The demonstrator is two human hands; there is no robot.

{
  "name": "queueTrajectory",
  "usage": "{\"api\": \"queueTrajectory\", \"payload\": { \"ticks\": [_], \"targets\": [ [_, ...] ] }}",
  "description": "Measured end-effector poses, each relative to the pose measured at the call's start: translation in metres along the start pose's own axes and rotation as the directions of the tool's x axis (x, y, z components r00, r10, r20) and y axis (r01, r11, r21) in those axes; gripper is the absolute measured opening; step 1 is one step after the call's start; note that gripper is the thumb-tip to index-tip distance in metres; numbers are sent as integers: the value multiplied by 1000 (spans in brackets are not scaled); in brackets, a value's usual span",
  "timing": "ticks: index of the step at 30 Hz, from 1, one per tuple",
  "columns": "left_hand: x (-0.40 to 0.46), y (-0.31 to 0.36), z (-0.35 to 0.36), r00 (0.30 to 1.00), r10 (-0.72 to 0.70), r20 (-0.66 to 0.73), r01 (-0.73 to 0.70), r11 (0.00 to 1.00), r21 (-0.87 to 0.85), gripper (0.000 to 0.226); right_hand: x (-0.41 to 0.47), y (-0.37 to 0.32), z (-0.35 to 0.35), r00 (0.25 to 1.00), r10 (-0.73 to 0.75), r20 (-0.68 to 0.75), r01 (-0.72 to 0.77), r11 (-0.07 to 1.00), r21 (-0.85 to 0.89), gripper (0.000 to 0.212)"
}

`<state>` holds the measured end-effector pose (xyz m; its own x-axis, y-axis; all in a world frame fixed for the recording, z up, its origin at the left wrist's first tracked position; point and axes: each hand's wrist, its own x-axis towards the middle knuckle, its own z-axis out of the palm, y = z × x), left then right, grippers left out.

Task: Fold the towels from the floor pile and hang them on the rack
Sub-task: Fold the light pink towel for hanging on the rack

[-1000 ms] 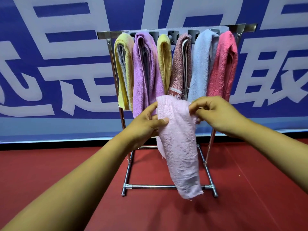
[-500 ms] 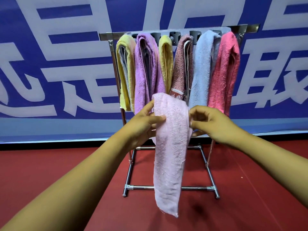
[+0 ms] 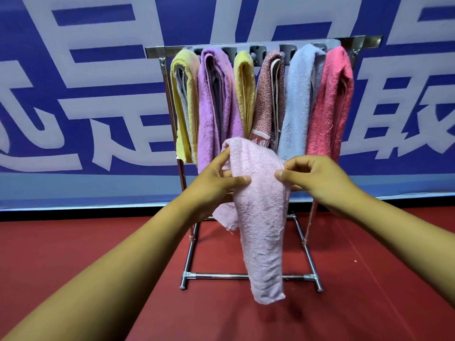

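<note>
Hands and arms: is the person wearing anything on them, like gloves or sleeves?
No. The left hand and right hand are bare, with no gloves, rings or watch in view. Both forearms are bare too; no sleeve shows.

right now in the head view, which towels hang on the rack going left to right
yellow towel → purple towel → narrow yellow towel → speckled reddish-brown towel → light blue towel → pink towel

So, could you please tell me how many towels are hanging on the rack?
6, left to right: yellow, purple, yellow, speckled red, light blue, pink.
</note>
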<state>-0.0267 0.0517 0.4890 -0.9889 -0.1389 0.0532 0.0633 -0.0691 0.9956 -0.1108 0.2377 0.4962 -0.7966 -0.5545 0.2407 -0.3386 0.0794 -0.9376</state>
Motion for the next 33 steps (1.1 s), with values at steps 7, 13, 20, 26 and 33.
{"api": "queueTrajectory", "payload": {
  "ticks": [7, 13, 20, 26, 33],
  "targets": [
    [5, 2, 2, 998, 14, -62, -17, 999, -44, 55, 2, 0, 3, 999, 48, -4, -48, 995, 92, 18],
    [5, 2, 5, 996, 31, -82, -36, 997, -61, 48, 0, 2, 8, 997, 71, 26, -73, 995, 62, 22],
    [9, -4, 2, 964, -18, -265, 0, 998, -68, 36, 0, -5, 8, 995, 101, -15, -98, 986, 132, 21],
    [0, -9, 2, 994, 38, -103, -46, 996, -77, 47, 1, -10, 6, 988, 144, -55, -125, 959, 255, 32],
    [-5, -21, 13, 999, 19, 27, -22, 994, 110, 86, -1, -10, 2, 981, 184, -56, -161, 945, 284, 36]
  ]
}}
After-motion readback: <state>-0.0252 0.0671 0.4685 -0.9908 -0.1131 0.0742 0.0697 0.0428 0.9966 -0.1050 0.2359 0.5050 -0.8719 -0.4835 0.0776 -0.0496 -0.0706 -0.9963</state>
